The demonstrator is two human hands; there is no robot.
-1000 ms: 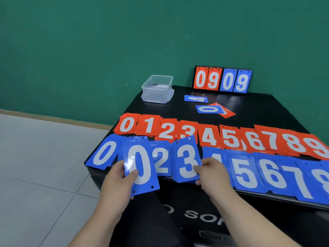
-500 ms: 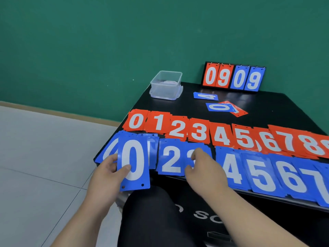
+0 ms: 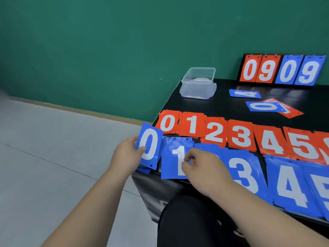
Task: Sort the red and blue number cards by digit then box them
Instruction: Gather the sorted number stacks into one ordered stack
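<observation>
Left hand holds the blue 0 card: thumb on the face at its lower left, fingers behind. The card is off the table at the near left corner, long axis running away from me, leaning slightly right, digit top at the far end, punch holes at the near edge (more blue lies under it, count unclear).

Right hand is just beside it, fingers curled down on the blue 1 card, which lies flat, same orientation. Pinch or press: can't tell.

Further right in the near row: blue 3, blue 4. Behind it is the red row, 0 to 5 readable. Clear box at the far left corner, well apart from both hands.
</observation>
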